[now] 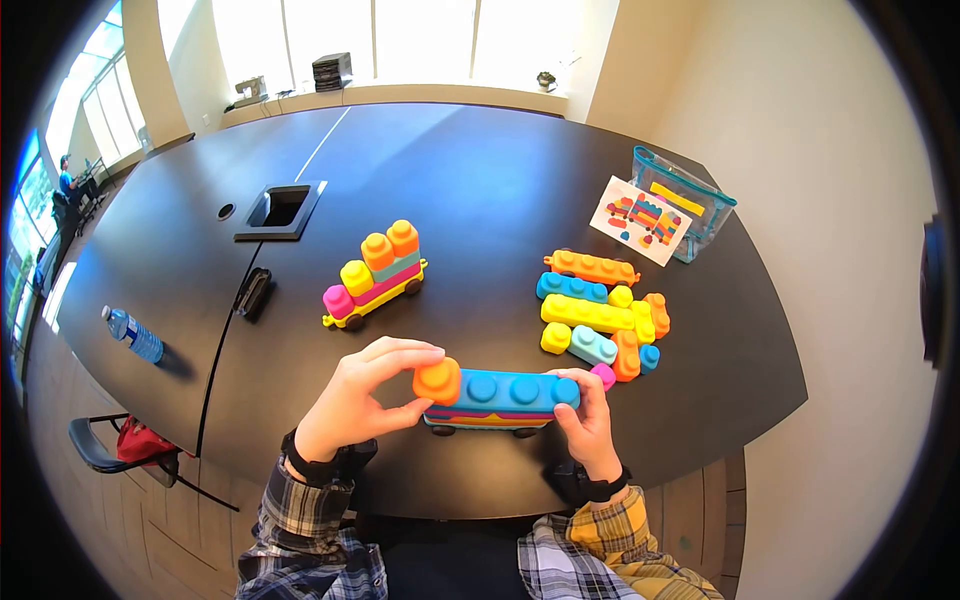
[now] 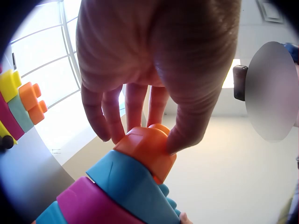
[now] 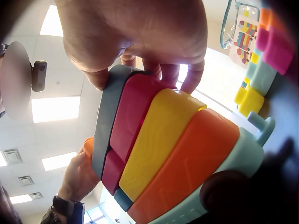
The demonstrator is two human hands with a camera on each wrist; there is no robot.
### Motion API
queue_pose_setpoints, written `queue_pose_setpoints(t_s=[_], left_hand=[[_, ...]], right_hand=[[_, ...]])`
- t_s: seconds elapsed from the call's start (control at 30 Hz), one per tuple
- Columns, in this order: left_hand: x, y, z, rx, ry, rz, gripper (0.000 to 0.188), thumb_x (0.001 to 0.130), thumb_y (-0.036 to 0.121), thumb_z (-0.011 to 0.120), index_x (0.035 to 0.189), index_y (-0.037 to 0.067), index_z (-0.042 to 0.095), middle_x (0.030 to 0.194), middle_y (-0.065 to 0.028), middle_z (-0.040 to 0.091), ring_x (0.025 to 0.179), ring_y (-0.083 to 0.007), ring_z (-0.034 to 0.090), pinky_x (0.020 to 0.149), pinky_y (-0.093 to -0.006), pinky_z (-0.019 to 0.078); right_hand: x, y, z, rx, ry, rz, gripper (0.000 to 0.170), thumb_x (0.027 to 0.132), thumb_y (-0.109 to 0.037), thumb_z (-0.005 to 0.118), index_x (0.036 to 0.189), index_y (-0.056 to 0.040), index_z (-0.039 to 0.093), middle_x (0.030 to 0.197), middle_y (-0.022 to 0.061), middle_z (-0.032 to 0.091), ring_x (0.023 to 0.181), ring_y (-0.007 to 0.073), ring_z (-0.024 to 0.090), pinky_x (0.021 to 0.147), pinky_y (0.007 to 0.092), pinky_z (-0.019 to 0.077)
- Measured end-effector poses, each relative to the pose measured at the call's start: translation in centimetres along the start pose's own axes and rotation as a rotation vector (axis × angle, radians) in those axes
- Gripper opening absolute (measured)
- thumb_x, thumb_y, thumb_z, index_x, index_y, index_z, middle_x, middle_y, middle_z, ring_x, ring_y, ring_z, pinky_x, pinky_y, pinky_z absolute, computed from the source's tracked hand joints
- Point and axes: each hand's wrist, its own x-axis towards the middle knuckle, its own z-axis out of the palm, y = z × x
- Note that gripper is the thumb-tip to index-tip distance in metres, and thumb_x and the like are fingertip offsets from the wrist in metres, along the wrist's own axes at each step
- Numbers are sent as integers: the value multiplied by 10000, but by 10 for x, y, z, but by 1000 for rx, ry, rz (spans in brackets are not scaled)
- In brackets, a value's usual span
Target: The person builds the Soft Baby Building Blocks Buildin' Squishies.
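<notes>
A stack of toy building blocks on a wheeled wagon base [image 3: 243, 156] is held near the table's front edge. Its top layer is a long blue block [image 1: 503, 390] with studs. Magenta, yellow and orange blocks [image 3: 184, 161] show below it in the right wrist view. My left hand [image 1: 362, 392] pinches a small orange block [image 1: 437, 381] between thumb and fingers, at the left end of the blue block. In the left wrist view, that orange block meets the blue one. My right hand [image 1: 592, 428] grips the stack's right end, thumb on the near side and fingers behind.
A second block wagon [image 1: 375, 280] stands at centre left. Loose blocks [image 1: 590, 315] lie to the right, before a picture card [image 1: 640, 220] and a clear zip bag [image 1: 710, 205]. A water bottle [image 1: 133, 335], a black case [image 1: 257, 292] and a table socket [image 1: 282, 208] are leftward.
</notes>
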Motion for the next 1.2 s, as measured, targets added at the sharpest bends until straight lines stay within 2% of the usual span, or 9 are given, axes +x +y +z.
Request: queue_pose_setpoints(t_s=[0.2,0.37,0.47,0.53,0.7,0.93,0.97,1.07,1.2], left_hand=[[-4,1,3,20,-10,-20,583,759,-4,833,1322,61,699,1292,-131,718,1166,-294,709,1012,-388,574],[-16,-3,18,-68,27,-53,698,798,73,893,1437,53,611,1415,-144,642,1190,-314,692,1036,-399,570],[-38,-25,38,-244,49,-289,740,821,57,900,1470,23,547,1506,-142,565,1210,-290,702,1061,-405,581],[-47,-37,47,-188,-80,-478,688,835,97,888,1437,26,562,1345,-157,642,1185,-323,698,989,-390,619],[-48,-41,57,-105,-90,-450,647,859,89,862,1425,17,558,1280,-176,670,1129,-330,721,936,-403,633],[4,-34,46,36,67,-261,666,845,9,808,1454,32,540,1241,-194,674,1096,-418,697,886,-433,612],[20,-33,46,104,154,-223,603,846,-54,793,1401,25,571,1287,-147,623,1159,-308,683,878,-359,638],[67,-53,43,63,260,-230,583,868,-59,776,1398,14,545,1302,-113,551,1148,-290,676,891,-343,632],[116,-100,41,50,301,-199,542,894,-45,766,1381,11,532,1281,-141,590,1131,-304,711,919,-368,623]], right_hand=[[-1,2,-2,-23,6,10,434,1006,-215,739,1353,-34,549,1334,147,662,1227,235,633,1089,375,475],[2,-13,-5,-1,-73,105,655,944,-186,816,1492,-23,496,1426,170,633,1291,271,626,1119,411,475],[6,-25,-14,-369,-209,166,780,897,-182,865,1542,-12,459,1473,176,614,1305,274,632,1113,415,494],[8,-18,-19,-429,-250,146,693,874,-178,882,1458,-16,545,1392,176,659,1245,274,664,1058,402,526],[7,-9,-17,-458,-355,262,437,884,-132,861,1257,-13,668,1154,170,727,1052,285,726,914,404,566],[47,-32,-15,-512,-211,109,507,865,-75,856,1316,-14,632,1141,129,750,1043,253,738,905,388,595],[61,-29,-20,-487,-196,167,515,870,-70,846,1329,-11,620,1155,139,750,1054,259,737,915,388,592],[117,-51,-19,-567,-141,246,519,878,-72,831,1341,-7,605,1183,165,748,1096,275,734,936,392,585],[191,33,-44,-521,-113,-79,564,820,-56,867,1316,-10,602,1221,167,733,1124,319,726,939,413,589]])
